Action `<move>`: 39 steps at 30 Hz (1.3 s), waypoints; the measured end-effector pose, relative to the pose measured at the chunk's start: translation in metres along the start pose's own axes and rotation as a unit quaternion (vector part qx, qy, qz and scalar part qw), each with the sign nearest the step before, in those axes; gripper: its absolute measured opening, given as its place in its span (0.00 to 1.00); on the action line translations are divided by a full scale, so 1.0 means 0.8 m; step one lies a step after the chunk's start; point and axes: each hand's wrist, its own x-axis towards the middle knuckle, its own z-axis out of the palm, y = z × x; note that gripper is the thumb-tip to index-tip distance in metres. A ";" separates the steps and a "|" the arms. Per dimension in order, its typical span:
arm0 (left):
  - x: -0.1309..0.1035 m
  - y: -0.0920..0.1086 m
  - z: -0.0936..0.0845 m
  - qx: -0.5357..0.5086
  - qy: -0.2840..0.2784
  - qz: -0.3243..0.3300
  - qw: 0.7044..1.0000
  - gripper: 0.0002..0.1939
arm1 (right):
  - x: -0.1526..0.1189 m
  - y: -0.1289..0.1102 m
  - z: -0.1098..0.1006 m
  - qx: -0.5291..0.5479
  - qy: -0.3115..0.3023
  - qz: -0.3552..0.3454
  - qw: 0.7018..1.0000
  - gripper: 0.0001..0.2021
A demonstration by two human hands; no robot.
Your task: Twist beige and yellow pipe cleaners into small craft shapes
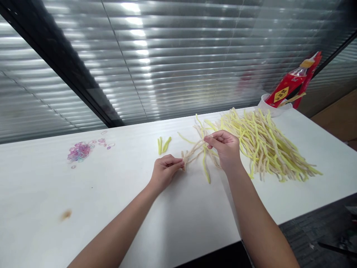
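Beige strands like thick, fuzzy yarn [194, 149] stretch between my two hands above the white table. My left hand [167, 169] pinches their lower left ends, its fingertips closed. Further right and slightly higher, my right hand [225, 147] is closed on the same strands between thumb and fingers. Beneath and beside my right hand lie a few loose yellow strands [205, 169]. Beyond my left hand rest small folded yellow pieces [166, 144]. A large pile of yellow and beige strands [264, 141] spreads to the right of my right hand.
Small pink, purple and bluish rings [79, 152], like rubber bands, lie heaped at the left. A red-labelled bottle [288, 87] leans in a clear plastic tub [272, 108] at the far right corner. Blinds behind glass [178, 67] rise along the table's back edge. A brown stain [66, 214] marks the tabletop.
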 end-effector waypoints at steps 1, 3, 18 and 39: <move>0.000 -0.001 0.001 -0.014 0.001 -0.004 1.000 0.03 | 0.000 0.001 0.000 -0.003 -0.001 -0.007 1.000 0.10; 0.001 0.000 0.002 -0.042 0.013 -0.008 0.999 0.03 | 0.000 0.004 0.001 -0.005 -0.005 -0.021 1.000 0.10; 0.001 0.005 0.001 -0.110 0.062 -0.047 0.991 0.14 | -0.003 0.007 0.007 0.050 0.014 0.033 0.998 0.15; 0.004 0.011 0.002 0.034 0.168 -0.014 0.985 0.13 | -0.046 0.013 0.040 -0.130 0.108 -0.155 0.973 0.11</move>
